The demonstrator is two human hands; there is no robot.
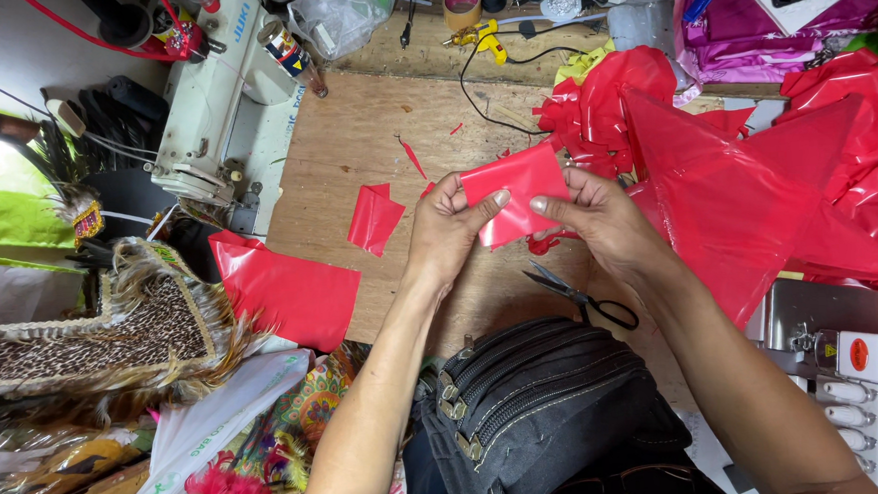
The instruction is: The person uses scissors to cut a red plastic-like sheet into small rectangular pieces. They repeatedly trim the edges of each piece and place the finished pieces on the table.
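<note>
A small folded rectangle of glossy red plastic film [516, 191] sits above the bare wooden tabletop [373, 140], held up between both hands. The left hand [448, 231] pinches its lower left part, thumb pressed on the front face and the other fingers curled behind it; the right hand [598, 219] grips its lower right edge, thumb on the front and the fingers hidden behind the film. Just below the film, black-handled scissors [580, 295] lie on the wood, partly covered by the right wrist. Further below lies a black zippered fabric bag [537, 402], its zips shut so its contents cannot be seen. Left of the film lies a small red film square [372, 218], and beyond that a larger red sheet [289, 293]. Right of the film spreads a heap of crumpled red film [756, 180], cut off at the frame edge. Far up-left of the film stands a white sewing machine [221, 98], its top cut off.
</note>
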